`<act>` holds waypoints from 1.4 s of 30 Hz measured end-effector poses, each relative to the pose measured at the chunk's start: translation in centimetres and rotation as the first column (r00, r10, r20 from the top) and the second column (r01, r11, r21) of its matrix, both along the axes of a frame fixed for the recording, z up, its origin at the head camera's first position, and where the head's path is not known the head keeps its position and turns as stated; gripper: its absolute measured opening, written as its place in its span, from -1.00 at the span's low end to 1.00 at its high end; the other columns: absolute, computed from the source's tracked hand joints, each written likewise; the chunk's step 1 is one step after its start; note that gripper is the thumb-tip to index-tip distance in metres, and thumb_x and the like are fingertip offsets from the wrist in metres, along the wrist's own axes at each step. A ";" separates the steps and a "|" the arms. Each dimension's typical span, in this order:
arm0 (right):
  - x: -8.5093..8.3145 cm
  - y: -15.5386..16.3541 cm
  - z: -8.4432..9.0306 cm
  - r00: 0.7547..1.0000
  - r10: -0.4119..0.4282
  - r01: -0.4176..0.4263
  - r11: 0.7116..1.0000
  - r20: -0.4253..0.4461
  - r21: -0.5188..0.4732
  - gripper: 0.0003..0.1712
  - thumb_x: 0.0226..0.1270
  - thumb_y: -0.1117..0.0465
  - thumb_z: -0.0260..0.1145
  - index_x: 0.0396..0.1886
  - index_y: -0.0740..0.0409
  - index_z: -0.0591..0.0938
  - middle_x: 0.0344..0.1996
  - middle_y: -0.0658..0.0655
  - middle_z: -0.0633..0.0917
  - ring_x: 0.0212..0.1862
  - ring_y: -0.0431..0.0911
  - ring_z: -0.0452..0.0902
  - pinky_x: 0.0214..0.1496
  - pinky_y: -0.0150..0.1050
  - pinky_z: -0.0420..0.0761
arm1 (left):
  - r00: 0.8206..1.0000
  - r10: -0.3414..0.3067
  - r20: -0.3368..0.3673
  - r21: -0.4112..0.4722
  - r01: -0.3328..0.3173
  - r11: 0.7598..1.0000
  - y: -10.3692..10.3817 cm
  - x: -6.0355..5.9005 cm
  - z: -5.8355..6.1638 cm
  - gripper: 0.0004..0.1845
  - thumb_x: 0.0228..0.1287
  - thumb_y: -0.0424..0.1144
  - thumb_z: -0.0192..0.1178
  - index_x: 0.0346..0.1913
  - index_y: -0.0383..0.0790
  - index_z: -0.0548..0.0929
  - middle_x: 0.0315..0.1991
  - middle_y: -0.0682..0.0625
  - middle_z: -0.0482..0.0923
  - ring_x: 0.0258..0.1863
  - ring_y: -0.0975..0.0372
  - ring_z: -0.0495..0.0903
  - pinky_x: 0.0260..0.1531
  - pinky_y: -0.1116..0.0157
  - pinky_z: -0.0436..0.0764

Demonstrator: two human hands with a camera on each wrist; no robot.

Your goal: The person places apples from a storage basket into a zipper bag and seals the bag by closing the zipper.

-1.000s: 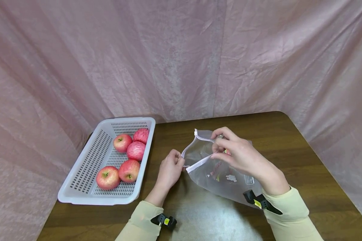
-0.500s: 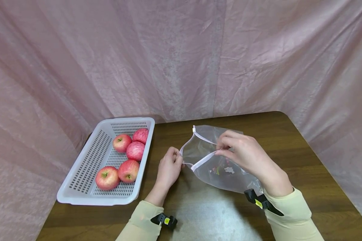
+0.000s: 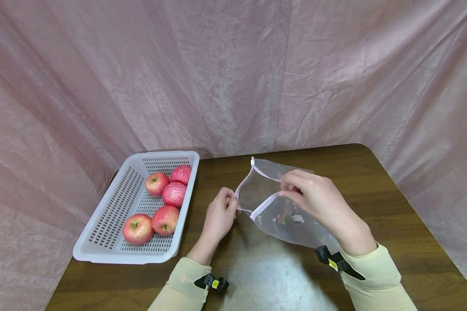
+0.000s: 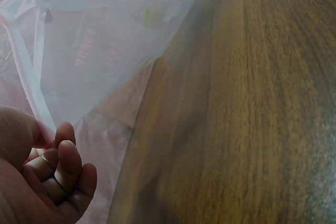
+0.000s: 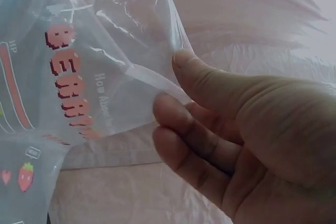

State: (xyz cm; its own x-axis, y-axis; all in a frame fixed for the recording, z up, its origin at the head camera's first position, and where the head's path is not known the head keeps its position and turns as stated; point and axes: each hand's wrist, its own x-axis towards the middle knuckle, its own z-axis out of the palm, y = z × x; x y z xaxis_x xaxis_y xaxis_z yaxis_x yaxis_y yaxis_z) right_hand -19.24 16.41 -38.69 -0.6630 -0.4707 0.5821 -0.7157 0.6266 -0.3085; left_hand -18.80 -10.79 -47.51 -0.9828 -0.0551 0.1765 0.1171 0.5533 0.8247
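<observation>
A clear zipper bag point(image 3: 284, 224) with a white slider strip is held above the table, its mouth spread apart and facing left. My left hand point(image 3: 220, 214) pinches the left edge of the mouth between thumb and curled fingers; the left wrist view shows this hand point(image 4: 47, 174) at the strip's end. My right hand point(image 3: 319, 196) pinches the bag's rim on the other side. Through the right wrist view, the bag point(image 5: 115, 93) shows red "BERRY" lettering and a small strawberry print beside the right hand's thumb point(image 5: 202, 80).
A white perforated plastic basket point(image 3: 83, 248) stands at the left of the brown wooden table point(image 3: 404, 242). Several red apples point(image 3: 138, 229) lie inside it. A pink curtain point(image 3: 233, 77) hangs behind the table.
My right hand has shifted right and pinches the rim with fingers closer together. The bag's mouth has spread wider and lifted slightly. My left hand keeps its pinch, having moved only a little.
</observation>
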 end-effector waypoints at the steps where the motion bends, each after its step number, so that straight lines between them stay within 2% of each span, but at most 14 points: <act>1: 0.0 0.0 0.0 1.000 -0.001 0.001 1.000 -0.010 -0.004 -0.66 0.17 0.24 0.74 -0.34 -0.07 0.67 -0.30 -0.18 0.69 -0.39 -0.34 0.52 -0.33 -0.20 0.59 | 1.000 0.002 0.002 0.001 -0.002 1.000 0.0 0.0 0.0 -0.91 0.56 -0.35 0.13 -0.17 -0.11 0.58 -0.51 -0.04 0.75 -0.60 0.32 0.58 -0.43 0.24 0.55; 7: -0.1 -0.5 -0.3 0.998 0.017 -0.019 0.999 -0.058 -0.047 -0.68 0.08 0.29 0.78 -0.30 0.00 0.76 -0.30 -0.15 0.76 -0.39 -0.33 0.58 -0.34 -0.24 0.65 | 1.000 -0.003 -0.021 0.002 0.003 1.000 0.1 0.0 0.1 -0.92 0.59 -0.33 0.14 -0.15 -0.14 0.59 -0.50 -0.09 0.73 -0.60 0.34 0.58 -0.39 0.22 0.55; 10: -0.1 -0.6 -0.3 0.997 0.020 -0.025 0.998 -0.076 -0.066 -0.66 0.02 0.30 0.81 -0.31 0.02 0.77 -0.31 -0.13 0.77 -0.40 -0.31 0.61 -0.36 -0.25 0.66 | 0.999 -0.003 -0.035 -0.003 0.003 1.000 0.1 0.0 0.3 -0.93 0.59 -0.32 0.16 -0.16 -0.14 0.59 -0.54 -0.03 0.69 -0.60 0.34 0.57 -0.39 0.20 0.54; 15: -0.1 -0.7 -0.2 0.995 0.008 -0.015 0.997 -0.097 -0.074 -0.64 -0.01 0.31 0.81 -0.33 0.03 0.76 -0.33 -0.12 0.77 -0.39 -0.28 0.65 -0.38 -0.23 0.66 | 1.000 -0.011 -0.009 -0.016 0.011 1.000 0.1 0.2 1.0 -0.95 0.59 -0.26 0.18 -0.13 -0.11 0.60 -0.48 -0.08 0.72 -0.58 0.33 0.60 -0.37 0.20 0.55; 18: -0.2 -0.8 -0.1 0.995 0.006 -0.013 0.997 -0.099 -0.073 -0.65 0.01 0.30 0.81 -0.32 0.03 0.76 -0.33 -0.11 0.77 -0.38 -0.27 0.66 -0.38 -0.21 0.67 | 1.000 -0.024 0.004 -0.022 0.024 0.999 0.1 0.3 1.4 -0.93 0.64 -0.20 0.20 -0.03 -0.11 0.60 -0.40 -0.12 0.75 -0.56 0.32 0.61 -0.35 0.17 0.57; 26: -0.2 -1.1 -0.3 0.997 -0.011 0.005 0.997 -0.079 -0.072 -0.66 0.01 0.30 0.81 -0.30 0.07 0.78 -0.30 -0.10 0.80 -0.38 -0.23 0.71 -0.37 -0.19 0.69 | 1.000 -0.014 -0.020 -0.131 0.011 0.991 0.2 1.0 2.6 -0.59 0.66 -0.04 0.26 0.36 -0.15 0.53 -0.26 0.11 0.73 -0.41 0.27 0.64 -0.24 0.09 0.63; 35: -0.1 -0.8 -0.1 0.997 -0.032 0.026 0.996 -0.069 -0.083 -0.67 0.03 0.30 0.81 -0.29 0.04 0.81 -0.32 -0.10 0.79 -0.37 -0.23 0.69 -0.36 -0.20 0.68 | 0.996 -0.050 -0.080 -0.262 0.027 0.965 -0.2 1.6 3.7 -0.56 0.62 -0.10 0.30 0.39 -0.21 0.59 -0.16 0.03 0.71 -0.32 0.23 0.68 -0.19 0.05 0.68; 42: -0.1 -0.8 0.0 0.998 -0.024 0.019 0.997 -0.064 -0.081 -0.68 0.04 0.31 0.80 -0.27 0.08 0.81 -0.32 -0.08 0.79 -0.38 -0.23 0.68 -0.38 -0.20 0.68 | 0.992 -0.053 -0.112 -0.323 0.014 0.946 -1.0 2.4 4.5 -0.55 0.61 -0.09 0.34 0.40 -0.19 0.60 0.00 -0.08 0.68 -0.27 0.19 0.71 -0.18 0.03 0.68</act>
